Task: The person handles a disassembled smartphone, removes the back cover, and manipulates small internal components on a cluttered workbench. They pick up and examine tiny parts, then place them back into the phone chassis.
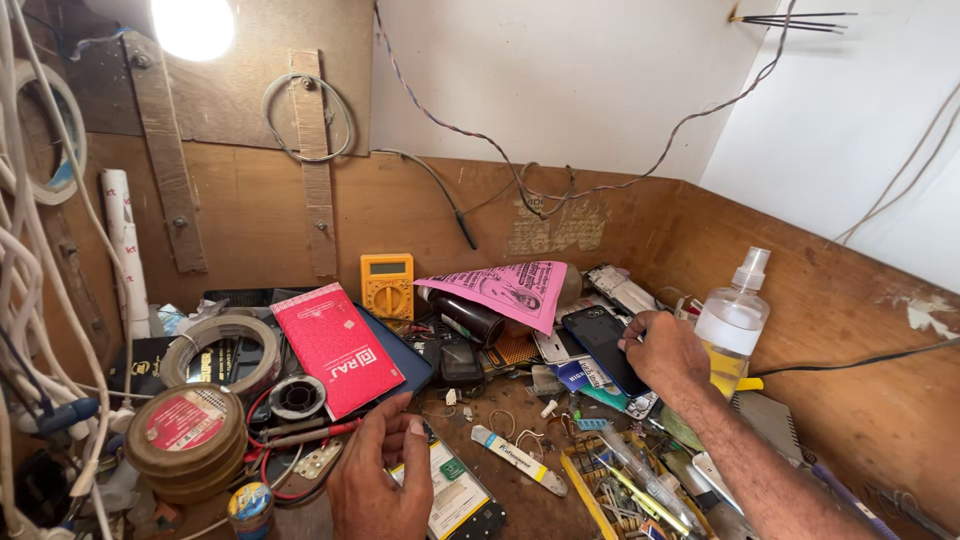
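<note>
Left hand nearest the lens, fingers curled, resting on an opened phone with its insides showing, just below the red booklet. Fingers only partly closed; couldn't tell whether actually gripping the phone or just steadying it. Right hand well to the right of the booklet, closed around the edge of a black smartphone, screen up and tilted. Clear spray bottle with yellowish liquid stood upright just past that hand, farther right of the booklet. Yellow multimeter propped against the back board, just above-right of the booklet. Pink printed sheet lay right of the booklet, between multimeter and smartphone (draped over a dark cylinder). Roll of tape just left of the booklet; round tin below-left of it. Small white tube lay below-right of the booklet, between both hands.
</note>
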